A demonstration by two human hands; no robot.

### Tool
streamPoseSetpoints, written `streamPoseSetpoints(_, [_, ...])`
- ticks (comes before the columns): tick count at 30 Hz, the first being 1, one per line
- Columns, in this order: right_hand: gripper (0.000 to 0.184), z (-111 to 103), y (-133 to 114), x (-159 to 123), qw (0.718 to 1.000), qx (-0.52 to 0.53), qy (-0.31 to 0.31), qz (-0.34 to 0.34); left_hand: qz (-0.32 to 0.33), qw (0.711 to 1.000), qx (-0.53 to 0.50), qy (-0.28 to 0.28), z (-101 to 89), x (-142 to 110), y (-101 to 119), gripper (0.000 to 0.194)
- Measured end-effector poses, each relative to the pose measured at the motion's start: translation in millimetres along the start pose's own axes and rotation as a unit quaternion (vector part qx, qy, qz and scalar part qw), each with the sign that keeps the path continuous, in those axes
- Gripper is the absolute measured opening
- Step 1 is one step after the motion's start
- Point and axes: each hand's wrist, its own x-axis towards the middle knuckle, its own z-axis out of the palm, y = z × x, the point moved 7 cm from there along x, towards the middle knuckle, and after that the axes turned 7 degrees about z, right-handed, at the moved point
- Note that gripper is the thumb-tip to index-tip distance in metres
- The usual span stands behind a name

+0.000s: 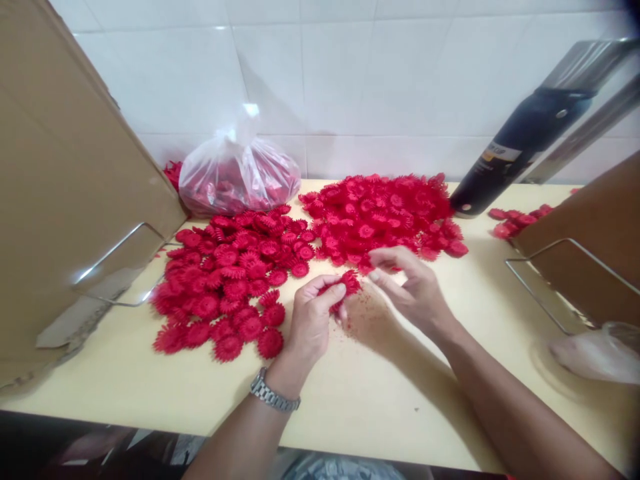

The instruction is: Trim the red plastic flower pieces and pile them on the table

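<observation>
Between the thumb and fingers of my left hand (313, 313) is a red paper-like flower (351, 283) with a fringed edge. To its right hovers my right hand (413, 287); the thumb and forefinger point toward the flower with a small gap between their tips. No object shows plainly in them. A pile of round red fringed flowers (235, 280) spreads on the table left of my left hand. Behind my hands lies a second heap of red flowers (375, 220), looser in look. Fine red crumbs (357, 320) are scattered below the held flower.
Cardboard boxes (65, 167) with wire handles flank the table (360, 413). A tied clear plastic bag (240, 173) of red pieces stands against the tiled wall. At right are a dark bottle (520, 147), some red flowers (520, 220) and a translucent cup-like container (600, 353).
</observation>
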Motion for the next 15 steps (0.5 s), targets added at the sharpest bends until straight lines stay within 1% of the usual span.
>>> streamPoseSetpoints(1, [0.02,10,-6,-4,0.998,0.033,-0.048,0.002,-0.001,1.0,0.006,-0.002,0.2,0,0,0.012])
streamPoseSetpoints(2, [0.016,19,-9,-8,0.994,0.064,-0.083,0.013,-0.001,1.0,0.012,-0.003,0.3,0,-1,0.013])
streamPoseSetpoints(3, [0.013,26,-11,-11,0.99,0.088,-0.105,0.027,0.0,1.0,0.016,-0.004,0.3,0,-1,0.013])
streamPoseSetpoints(4, [0.012,30,-11,-13,0.987,0.105,-0.114,0.04,0.002,1.0,0.019,-0.006,0.6,0,-2,0.013])
streamPoseSetpoints(6, [0.011,31,-9,-14,0.986,0.119,-0.109,0.047,0.007,1.0,0.021,-0.015,1.5,1,-2,0.011])
streamPoseSetpoints(8, [0.01,29,-5,-12,0.989,0.101,-0.096,0.045,0.01,1.0,0.021,-0.013,0.7,2,-3,0.01])
streamPoseSetpoints(10, [0.011,24,-1,-10,0.991,0.09,-0.081,0.06,0.015,0.999,0.029,0.001,-2.2,2,-3,0.01])
streamPoseSetpoints(11, [0.014,23,1,-9,0.99,0.093,-0.079,0.071,0.018,0.999,0.039,0.007,-3.7,2,-3,0.01])
streamPoseSetpoints(13, [0.027,25,-1,-10,0.984,0.113,-0.105,0.083,0.015,0.997,0.07,0.002,-4.2,1,-3,0.01])
streamPoseSetpoints(14, [0.03,28,-4,-11,0.98,0.121,-0.13,0.087,0.012,0.996,0.089,-0.008,-3.4,1,-4,0.01])
streamPoseSetpoints(15, [0.03,31,-6,-12,0.977,0.122,-0.152,0.087,0.011,0.994,0.105,-0.017,-2.6,0,-4,0.011])
